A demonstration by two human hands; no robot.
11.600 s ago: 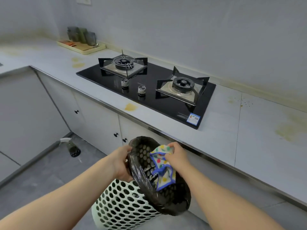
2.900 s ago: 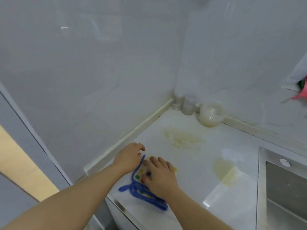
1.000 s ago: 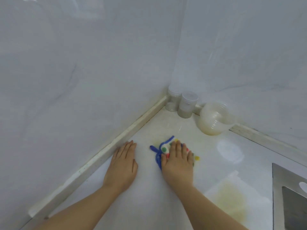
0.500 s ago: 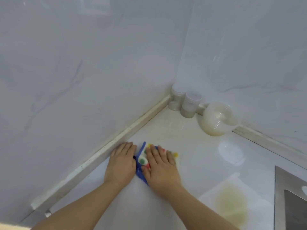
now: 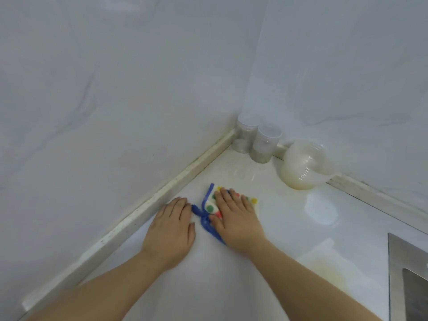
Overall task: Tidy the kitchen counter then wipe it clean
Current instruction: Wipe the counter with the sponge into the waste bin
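A white cloth (image 5: pixel 211 206) with coloured dots and a blue border lies flat on the white counter (image 5: pixel 284 218), near the left wall. My right hand (image 5: pixel 236 218) presses down on it with straight fingers and covers most of it. My left hand (image 5: pixel 172 230) rests flat on the bare counter just left of the cloth, close to the wall's base strip. A yellowish stain (image 5: pixel 324 273) shows on the counter to the right of my right forearm.
Two clear lidded jars (image 5: pixel 264 147) stand in the far corner, with a tilted clear plastic bowl (image 5: pixel 305 165) beside them. A steel sink rim (image 5: pixel 407 258) is at the right edge. Walls close in on the left and behind.
My right hand has slid the cloth a little away from the left wall and forward. The left hand stays flat on the counter.
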